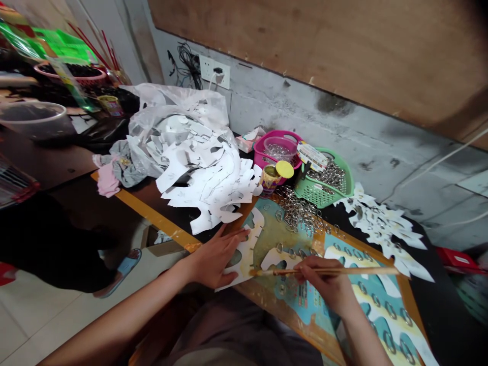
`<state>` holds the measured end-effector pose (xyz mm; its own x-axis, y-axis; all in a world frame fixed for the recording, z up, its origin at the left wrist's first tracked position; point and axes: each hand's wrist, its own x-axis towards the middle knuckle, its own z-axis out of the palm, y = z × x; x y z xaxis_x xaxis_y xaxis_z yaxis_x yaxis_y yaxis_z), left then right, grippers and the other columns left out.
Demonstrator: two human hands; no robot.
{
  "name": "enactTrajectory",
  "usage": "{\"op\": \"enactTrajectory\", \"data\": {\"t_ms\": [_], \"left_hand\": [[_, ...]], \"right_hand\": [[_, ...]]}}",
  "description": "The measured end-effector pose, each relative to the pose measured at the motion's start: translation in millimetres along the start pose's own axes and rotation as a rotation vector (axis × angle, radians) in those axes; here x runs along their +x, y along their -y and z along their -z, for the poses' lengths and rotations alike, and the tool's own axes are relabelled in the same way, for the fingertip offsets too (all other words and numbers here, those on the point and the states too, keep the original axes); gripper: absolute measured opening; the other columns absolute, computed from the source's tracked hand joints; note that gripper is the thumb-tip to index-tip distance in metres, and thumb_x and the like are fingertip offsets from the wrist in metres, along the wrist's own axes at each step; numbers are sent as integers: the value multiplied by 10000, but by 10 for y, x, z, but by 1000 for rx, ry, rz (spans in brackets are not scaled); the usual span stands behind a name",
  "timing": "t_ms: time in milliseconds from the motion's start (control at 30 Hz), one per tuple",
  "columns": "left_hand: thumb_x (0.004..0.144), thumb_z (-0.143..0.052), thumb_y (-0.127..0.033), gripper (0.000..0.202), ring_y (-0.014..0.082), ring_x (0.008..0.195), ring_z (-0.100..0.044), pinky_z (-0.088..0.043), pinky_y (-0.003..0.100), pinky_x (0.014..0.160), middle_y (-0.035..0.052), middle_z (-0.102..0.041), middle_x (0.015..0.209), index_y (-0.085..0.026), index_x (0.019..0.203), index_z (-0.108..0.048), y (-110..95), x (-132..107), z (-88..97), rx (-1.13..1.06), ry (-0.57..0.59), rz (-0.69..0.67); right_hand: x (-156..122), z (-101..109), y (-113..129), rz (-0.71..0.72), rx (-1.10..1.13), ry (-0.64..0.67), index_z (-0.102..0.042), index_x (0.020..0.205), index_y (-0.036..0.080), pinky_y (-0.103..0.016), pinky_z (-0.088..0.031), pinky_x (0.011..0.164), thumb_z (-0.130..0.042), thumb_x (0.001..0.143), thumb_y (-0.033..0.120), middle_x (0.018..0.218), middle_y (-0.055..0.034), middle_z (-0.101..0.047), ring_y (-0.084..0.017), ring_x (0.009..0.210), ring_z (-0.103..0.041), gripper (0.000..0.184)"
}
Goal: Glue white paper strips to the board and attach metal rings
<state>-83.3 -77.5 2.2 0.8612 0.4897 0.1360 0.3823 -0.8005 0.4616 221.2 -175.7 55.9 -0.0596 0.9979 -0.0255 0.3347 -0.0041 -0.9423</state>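
Gripping a wooden-handled paintbrush (345, 271) in a narrow pinch, the right hand (324, 282) holds the shaft roughly level across the board, with the fingers closed around it; the forearm enters from the near right. The bristle end points left, over a white paper cut-out (244, 259); the left hand (217, 256) lies open and flat against that cut-out, with its fingers extended toward the far side and its forearm entering from the near left. Beneath both hands lies a painted, wood-framed board (409, 300); loose metal rings (299, 211) lie heaped at its far edge; a green plastic basket (324, 185) and a pink plastic basket (267, 152) stand beyond them; white paper offcuts (206, 173) lie heaped to the far left, against a plastic bag (179, 109).
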Motion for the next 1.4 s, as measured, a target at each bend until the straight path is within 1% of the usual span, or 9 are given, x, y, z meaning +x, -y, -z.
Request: {"op": "enactTrajectory", "data": {"t_ms": [167, 400, 533, 700, 867, 1000, 1133, 1267, 1400], "left_hand": [[770, -597, -317, 859, 385, 1473, -267, -83, 665, 1184, 228, -295, 1580, -137, 1492, -167, -8, 0, 6, 6, 14, 15], [778, -586, -316, 879, 360, 1485, -248, -58, 645, 1192, 230, -274, 1588, -151, 1501, -113, -31, -8, 32, 12, 30, 29], [773, -587, -314, 912, 358, 1486, -248, -61, 646, 1189, 224, -262, 1595, -170, 1507, -66, -20, -13, 25, 3, 27, 26], [764, -590, -298, 889, 358, 1485, -252, -61, 649, 1188, 227, -282, 1585, -159, 1494, -102, -27, -9, 32, 7, 29, 26], [761, -596, -296, 871, 369, 1482, -256, -80, 650, 1189, 224, -281, 1588, -152, 1491, -143, -30, -2, 31, 2, 8, 20], [757, -602, -295, 896, 371, 1479, -260, -89, 648, 1189, 217, -286, 1588, -156, 1505, -128, -25, -8, 22, -4, 5, 20], [750, -609, -292, 896, 372, 1476, -268, -93, 643, 1192, 210, -292, 1587, -167, 1507, -145, -37, -7, 37, 2, 7, 35], [748, -614, -283, 915, 383, 1462, -296, -98, 644, 1192, 211, -298, 1585, -173, 1516, -130, -49, -2, 53, 0, 10, 31], [748, -614, -286, 937, 373, 1471, -282, -84, 642, 1198, 203, -277, 1595, -178, 1524, -100, -22, -14, 23, 7, 1, 27]], "right_hand": [[21, 111, -10, 13, 165, -224, -750, 836, 201, -313, -615, 585, -714, 853, 458, 735, -75, -739, -220, 606, -708, 259], [184, -103, -90, 44, 62, -155, -691, 841, 193, -283, -595, 608, -705, 854, 460, 781, -74, -727, -209, 689, -716, 268], [266, -71, -108, 189, -186, -274, -695, 857, 199, -266, -534, 556, -683, 874, 410, 773, -69, -715, -185, 641, -668, 212], [315, -45, -82, 176, -123, -133, -693, 840, 201, -271, -538, 563, -640, 902, 409, 753, -65, -713, -192, 648, -681, 223], [355, -40, -100, 221, -188, -284, -693, 836, 203, -272, -528, 555, -677, 870, 426, 803, -72, -724, -188, 644, -671, 226], [363, -22, -149, 147, -68, -140, -695, 833, 197, -272, -539, 555, -669, 876, 457, 747, -67, -715, -198, 644, -682, 265], [386, 4, -142, 174, -105, -239, -699, 881, 199, -264, -540, 568, -673, 882, 417, 822, -75, -717, -193, 682, -682, 220], [399, 12, -142, 168, -102, -139, -698, 866, 201, -268, -534, 547, -660, 888, 425, 770, -69, -713, -197, 656, -678, 227], [398, 3, -178, 243, -149, -273, -695, 882, 204, -273, -528, 575, -648, 897, 399, 840, -77, -709, -188, 677, -661, 202]]}}
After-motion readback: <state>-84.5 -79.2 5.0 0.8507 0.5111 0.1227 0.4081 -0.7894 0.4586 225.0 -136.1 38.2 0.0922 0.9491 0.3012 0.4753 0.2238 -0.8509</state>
